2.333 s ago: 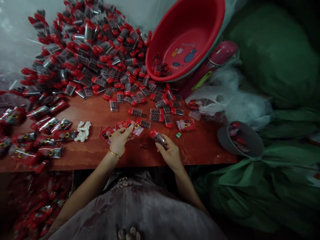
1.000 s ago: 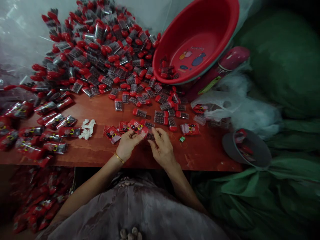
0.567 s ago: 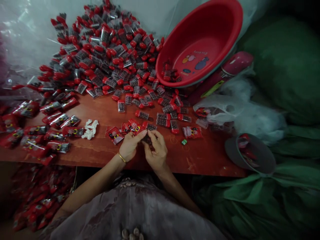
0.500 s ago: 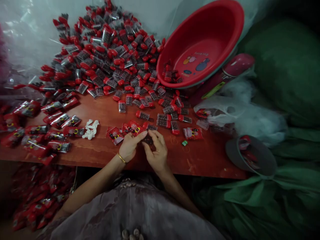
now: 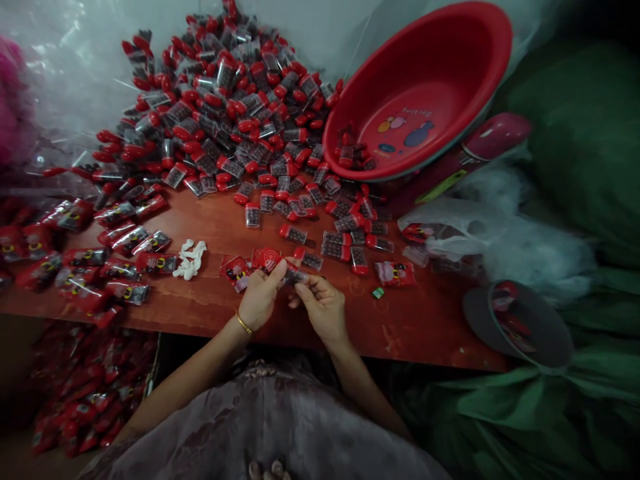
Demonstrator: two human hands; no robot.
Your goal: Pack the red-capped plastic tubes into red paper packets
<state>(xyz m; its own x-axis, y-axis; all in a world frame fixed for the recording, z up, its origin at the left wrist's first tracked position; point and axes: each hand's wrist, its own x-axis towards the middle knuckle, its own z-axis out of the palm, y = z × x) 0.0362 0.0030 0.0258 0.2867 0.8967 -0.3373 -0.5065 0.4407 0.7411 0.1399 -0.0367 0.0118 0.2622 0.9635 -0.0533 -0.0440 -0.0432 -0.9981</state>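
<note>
Close together above the near part of the table, my left hand (image 5: 260, 297) and my right hand (image 5: 323, 310) are both closed on one small clear container (image 5: 294, 277) with dark contents. Its ends are partly covered by my fingers. The left wrist wears a gold bangle (image 5: 244, 324). Just beyond the left hand are flat red printed wrappers (image 5: 234, 268). A red-capped clear container (image 5: 308, 259) with dark beads lies on the table just past my fingertips.
A large heap of red-capped containers (image 5: 215, 113) rises at the back. A red basin (image 5: 425, 87) leans at back right. Filled red packets (image 5: 120, 269) lie left, near crumpled white scraps (image 5: 190, 259). A grey bowl (image 5: 545, 343) stands at the right edge, below a clear plastic bag (image 5: 530, 247).
The view has shifted, so the table scene sits slightly further right. My fingers have shifted on the container, and more of its clear side shows between my hands.
</note>
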